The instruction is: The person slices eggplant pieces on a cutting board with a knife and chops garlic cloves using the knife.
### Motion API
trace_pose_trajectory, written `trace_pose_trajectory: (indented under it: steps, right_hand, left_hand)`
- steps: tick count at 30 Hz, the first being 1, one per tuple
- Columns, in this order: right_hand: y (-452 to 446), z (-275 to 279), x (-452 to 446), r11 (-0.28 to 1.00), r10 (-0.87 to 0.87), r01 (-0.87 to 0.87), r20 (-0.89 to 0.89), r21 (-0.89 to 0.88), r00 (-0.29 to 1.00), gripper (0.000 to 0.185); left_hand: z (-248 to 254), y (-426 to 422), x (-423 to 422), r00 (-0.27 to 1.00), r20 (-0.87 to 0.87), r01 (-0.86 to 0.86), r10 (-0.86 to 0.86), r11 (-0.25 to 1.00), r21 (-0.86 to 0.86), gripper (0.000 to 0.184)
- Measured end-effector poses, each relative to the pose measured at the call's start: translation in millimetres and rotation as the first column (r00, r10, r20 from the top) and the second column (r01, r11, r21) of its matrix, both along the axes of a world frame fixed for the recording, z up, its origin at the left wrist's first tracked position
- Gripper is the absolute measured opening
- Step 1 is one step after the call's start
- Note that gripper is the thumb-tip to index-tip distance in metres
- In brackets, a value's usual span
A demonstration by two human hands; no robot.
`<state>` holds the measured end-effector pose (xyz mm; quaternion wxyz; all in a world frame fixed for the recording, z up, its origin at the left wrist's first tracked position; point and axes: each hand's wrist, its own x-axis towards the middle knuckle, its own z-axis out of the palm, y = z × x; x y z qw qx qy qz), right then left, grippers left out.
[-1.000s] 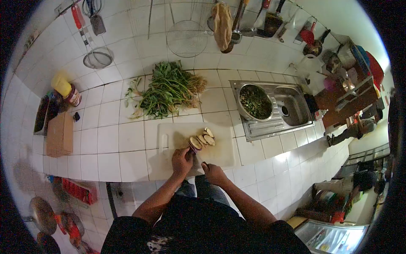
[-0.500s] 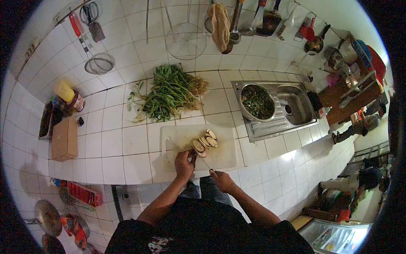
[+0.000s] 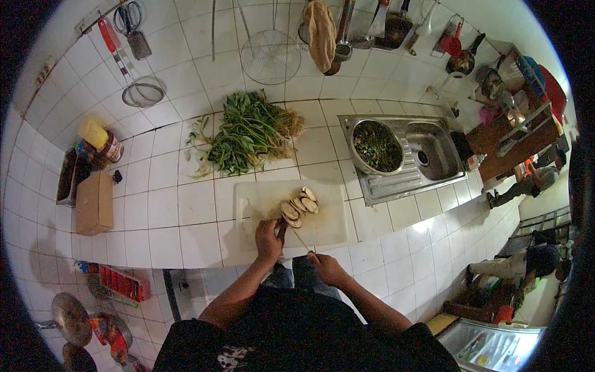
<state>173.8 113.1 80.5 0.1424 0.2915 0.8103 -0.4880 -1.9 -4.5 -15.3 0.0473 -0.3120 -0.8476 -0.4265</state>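
On the white cutting board [image 3: 328,226] lie several pale oval slices of eggplant [image 3: 307,203] with dark rims, overlapping in a short row. My left hand [image 3: 269,240] is closed at the near end of that row, its fingers wrapped round the rest of the eggplant, which is mostly hidden. My right hand [image 3: 327,268] grips a knife [image 3: 301,241] by its handle at the board's near edge. The thin blade points up and left, its tip end close to my left fingers and the nearest slice.
Leafy greens with roots [image 3: 251,133] lie behind the board. A metal bowl of chopped greens [image 3: 377,147] stands on the steel sink's drainboard [image 3: 387,191]. A cardboard box [image 3: 95,203] is at left. Utensils hang on the wall; two other people are at far right.
My right hand and the knife have shifted slightly, and more of the blade shows beside the nearest slice. My left hand stays at almost the same spot.
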Motion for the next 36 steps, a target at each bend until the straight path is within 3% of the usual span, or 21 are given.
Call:
trace_pose_trajectory:
  steps: [2,4,8,10,11,13,14,16,20,27,29,31,34,36]
  right_hand:
    - [0.4,-3.1,-0.3,1.000,0.010,-0.010,-0.033,0.027,0.999,0.066]
    - [3.3,2.2,-4.5,0.996,0.087,-0.088,0.087,0.006,0.992,0.064]
    - [-3.2,-4.6,-4.8,0.998,0.052,-0.055,0.110,0.028,0.993,0.063]
    - [-8.3,-7.9,-3.1,0.998,0.003,0.000,-0.054,0.059,0.999,0.065]
    - [-7.1,-9.1,-3.9,0.998,0.005,-0.002,-0.050,0.061,0.999,0.065]
    - [-5.8,-6.1,-8.1,0.995,0.035,-0.046,0.121,0.089,0.992,0.065]
    - [-6.7,-5.2,-7.2,0.995,0.036,-0.047,0.122,0.089,0.992,0.065]
    - [-7.3,-3.2,-5.1,0.986,0.096,-0.093,-0.013,0.135,0.995,0.065]
    - [-8.8,-9.8,-19.3,0.996,0.029,-0.036,0.075,0.083,0.997,0.065]
    - [1.4,-31.2,-32.3,0.990,0.110,-0.115,0.060,0.078,0.992,0.064]
    - [-3.3,-31.1,-18.0,0.985,0.155,-0.161,0.085,0.068,0.984,0.064]
    - [-15.1,-17.0,1.3,0.998,-0.056,0.058,-0.047,0.039,0.997,0.065]
    - [-5.1,-30.4,-11.4,0.995,0.047,-0.057,0.121,0.078,0.991,0.064]
    - [-3.1,-41.1,-30.5,0.994,0.039,-0.045,0.063,0.095,0.997,0.063]
  left_hand:
    - [4.7,-1.0,-1.1,1.000,0.001,0.026,-0.026,0.999,-0.028,0.026]
    - [3.0,-0.8,-0.6,1.000,-0.005,0.026,-0.026,1.000,-0.014,0.026]
    - [-0.1,0.3,-1.6,0.999,-0.040,0.019,-0.019,1.000,0.007,0.024]
    - [14.9,1.3,0.1,1.000,-0.011,0.018,-0.018,1.000,-0.001,0.023]
    - [21.4,2.4,1.7,1.000,0.020,0.016,-0.016,1.000,-0.009,0.022]
    - [14.6,1.1,0.2,1.000,0.017,0.013,-0.013,1.000,-0.015,0.021]
    - [11.9,1.1,-1.3,1.000,0.007,0.014,-0.014,1.000,-0.019,0.021]
    - [16.2,2.7,-0.9,1.000,0.000,0.009,-0.009,1.000,-0.001,0.020]
    - [18.8,1.4,1.6,0.999,-0.038,0.008,-0.006,0.999,0.047,0.019]
    - [14.8,2.3,-4.7,0.997,-0.054,0.052,-0.047,0.993,0.104,0.022]
    - [14.3,3.1,-3.2,1.000,0.012,0.007,-0.008,0.998,0.061,0.022]
    - [16.8,5.2,-3.6,1.000,-0.008,0.011,-0.011,0.997,0.076,0.022]
    - [18.2,1.6,1.0,1.000,-0.019,0.027,-0.025,0.996,0.081,0.022]
    - [17.0,2.1,0.8,0.999,-0.023,0.042,-0.040,0.995,0.087,0.022]
